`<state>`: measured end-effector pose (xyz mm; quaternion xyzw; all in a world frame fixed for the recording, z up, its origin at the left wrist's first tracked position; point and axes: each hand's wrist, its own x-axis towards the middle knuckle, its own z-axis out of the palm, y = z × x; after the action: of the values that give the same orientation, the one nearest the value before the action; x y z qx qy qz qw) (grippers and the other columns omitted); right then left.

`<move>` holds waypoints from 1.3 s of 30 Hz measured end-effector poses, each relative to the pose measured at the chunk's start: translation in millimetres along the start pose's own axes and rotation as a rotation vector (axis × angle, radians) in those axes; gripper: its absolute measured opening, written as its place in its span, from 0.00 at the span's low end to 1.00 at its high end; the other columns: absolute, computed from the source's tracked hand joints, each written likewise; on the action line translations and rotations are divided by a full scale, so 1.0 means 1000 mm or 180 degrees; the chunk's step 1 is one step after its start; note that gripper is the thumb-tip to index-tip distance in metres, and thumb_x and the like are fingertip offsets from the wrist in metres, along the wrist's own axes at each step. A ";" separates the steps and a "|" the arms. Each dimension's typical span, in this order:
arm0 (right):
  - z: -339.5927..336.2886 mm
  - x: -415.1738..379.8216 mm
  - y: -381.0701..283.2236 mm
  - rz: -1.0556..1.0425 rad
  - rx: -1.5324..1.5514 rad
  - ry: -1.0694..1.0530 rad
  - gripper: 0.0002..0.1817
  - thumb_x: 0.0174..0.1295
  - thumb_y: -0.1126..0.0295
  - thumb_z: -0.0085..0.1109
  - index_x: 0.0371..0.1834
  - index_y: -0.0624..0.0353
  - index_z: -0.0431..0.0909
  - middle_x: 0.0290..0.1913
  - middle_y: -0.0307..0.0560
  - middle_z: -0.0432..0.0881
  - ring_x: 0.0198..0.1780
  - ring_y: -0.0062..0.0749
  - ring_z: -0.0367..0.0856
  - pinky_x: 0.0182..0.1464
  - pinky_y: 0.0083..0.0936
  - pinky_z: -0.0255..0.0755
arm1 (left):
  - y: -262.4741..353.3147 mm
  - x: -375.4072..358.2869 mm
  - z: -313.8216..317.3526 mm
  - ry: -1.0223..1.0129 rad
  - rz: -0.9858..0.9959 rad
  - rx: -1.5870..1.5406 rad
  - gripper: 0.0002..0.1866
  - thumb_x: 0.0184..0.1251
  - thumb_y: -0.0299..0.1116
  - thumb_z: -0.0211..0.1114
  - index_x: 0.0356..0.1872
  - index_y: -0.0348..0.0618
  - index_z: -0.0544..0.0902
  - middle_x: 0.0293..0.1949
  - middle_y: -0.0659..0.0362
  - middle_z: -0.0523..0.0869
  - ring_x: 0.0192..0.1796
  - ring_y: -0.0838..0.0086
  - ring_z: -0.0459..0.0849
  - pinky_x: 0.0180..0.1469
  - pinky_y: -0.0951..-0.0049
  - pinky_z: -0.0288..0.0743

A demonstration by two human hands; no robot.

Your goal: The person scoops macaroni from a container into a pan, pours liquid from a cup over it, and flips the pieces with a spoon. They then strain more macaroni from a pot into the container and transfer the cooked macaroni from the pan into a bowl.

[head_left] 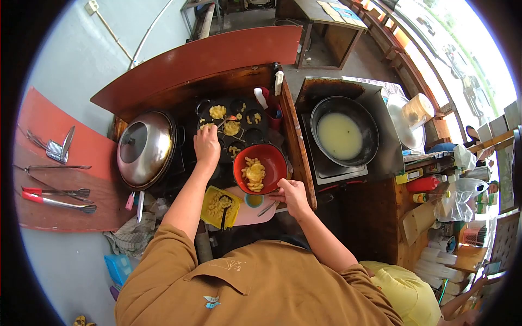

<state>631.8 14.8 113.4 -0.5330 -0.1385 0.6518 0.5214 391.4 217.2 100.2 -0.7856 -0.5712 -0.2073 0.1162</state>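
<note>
My right hand point(293, 198) grips the rim of a red bowl with a dark edge point(274, 165), tilted slightly; cooked macaroni point(254, 175) lies inside it. My left hand point(207, 145) reaches over a dark pan with round hollows point(253, 135), its fingers closed together at the pan's left side. A thin stick-like tool shows near those fingertips, but I cannot tell whether they hold it. Several hollows contain yellow macaroni portions point(232, 127). Below the bowl are a yellow tub of macaroni point(208, 204) with a black spoon and a small cup of yellow liquid point(254, 200).
Left of the pan stands a large domed metal lid point(142, 149). On the right, a black wok point(370, 136) with pale liquid sits on a stove. Tongs point(57, 200) hang on the left wall board. A person in yellow point(405, 290) is close at my right.
</note>
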 end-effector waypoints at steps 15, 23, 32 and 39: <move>-0.009 -0.021 -0.009 0.0117 0.0122 -0.0048 0.10 0.63 0.71 0.58 0.31 0.70 0.77 0.27 0.43 0.79 0.30 0.37 0.88 0.41 0.32 0.89 | 0.012 -0.011 0.000 -0.0387 -0.0093 -0.0045 0.08 0.65 0.24 0.57 0.43 0.41 0.80 0.40 0.48 0.83 0.44 0.51 0.85 0.45 0.53 0.82; -0.014 -0.021 -0.005 0.0152 0.0063 -0.0060 0.10 0.63 0.71 0.58 0.30 0.70 0.77 0.26 0.43 0.78 0.30 0.38 0.89 0.41 0.33 0.90 | 0.022 0.064 -0.041 -0.1287 0.0005 0.0392 0.11 0.66 0.29 0.56 0.33 0.38 0.88 0.38 0.45 0.90 0.41 0.51 0.91 0.40 0.53 0.86; -0.014 -0.020 -0.006 0.0178 0.0131 -0.0074 0.12 0.63 0.71 0.59 0.24 0.64 0.72 0.29 0.47 0.81 0.32 0.39 0.89 0.40 0.34 0.90 | -0.048 0.064 0.017 -0.1865 -0.1067 -0.0376 0.15 0.54 0.22 0.64 0.44 0.39 0.90 0.44 0.44 0.91 0.47 0.52 0.91 0.49 0.58 0.84; -0.013 -0.018 -0.007 0.0165 0.0117 -0.0106 0.11 0.64 0.70 0.59 0.28 0.68 0.75 0.27 0.44 0.79 0.32 0.39 0.89 0.41 0.33 0.90 | -0.036 0.025 0.012 -0.1738 -0.2530 -0.2680 0.10 0.53 0.18 0.62 0.34 0.37 0.90 0.22 0.55 0.86 0.18 0.72 0.78 0.17 0.69 0.65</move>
<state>644.4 -2.5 123.2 -0.5158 -0.1213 0.6763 0.5116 366.0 255.3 99.7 -0.5167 -0.6977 -0.2336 -0.4379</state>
